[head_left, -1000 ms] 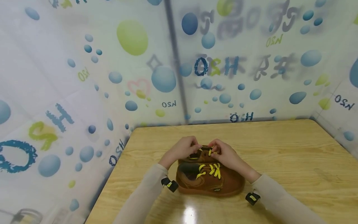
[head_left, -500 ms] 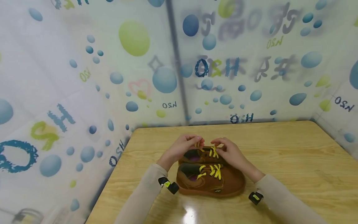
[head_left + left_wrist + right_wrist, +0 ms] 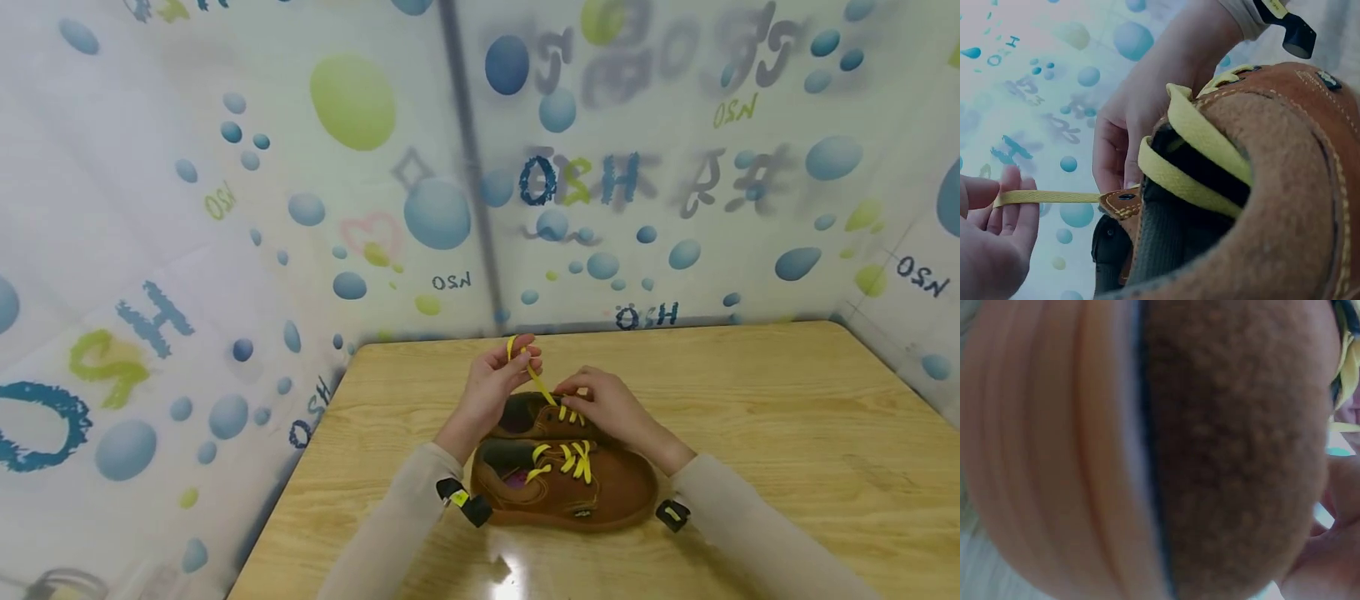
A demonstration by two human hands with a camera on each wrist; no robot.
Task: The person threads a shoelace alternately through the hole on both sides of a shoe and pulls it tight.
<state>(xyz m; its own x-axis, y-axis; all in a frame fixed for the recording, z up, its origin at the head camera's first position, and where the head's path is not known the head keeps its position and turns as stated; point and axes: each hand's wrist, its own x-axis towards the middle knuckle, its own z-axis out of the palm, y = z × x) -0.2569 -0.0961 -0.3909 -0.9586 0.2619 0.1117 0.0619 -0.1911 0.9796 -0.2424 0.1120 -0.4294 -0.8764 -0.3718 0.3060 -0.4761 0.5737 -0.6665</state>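
Observation:
Two brown leather shoes with yellow laces stand side by side, toes to the right. My left hand (image 3: pixel 491 385) is raised over the heel of the far shoe (image 3: pixel 551 423) and pinches a yellow shoelace (image 3: pixel 540 384). That lace runs taut from the hand down to an eyelet, as the left wrist view also shows. At the far shoe's lacing, my right hand (image 3: pixel 609 407) holds the eyelet flap with curled fingers; its fingertips are partly hidden. The near shoe (image 3: pixel 626 492), with its lace threaded, fills much of both wrist views.
Under the shoes is a light wooden table (image 3: pixel 780 417). Behind and to the left hangs a pale wall sheet (image 3: pixel 660 108) printed with blue and green drops. A black camera band (image 3: pixel 463 500) sits on the left wrist, another (image 3: pixel 672 514) on the right.
My left hand has risen and pulled the shoelace up and out through the far shoe's eyelet. The right hand drew back briefly, then returned to the eyelet flap. The near shoe has stayed put.

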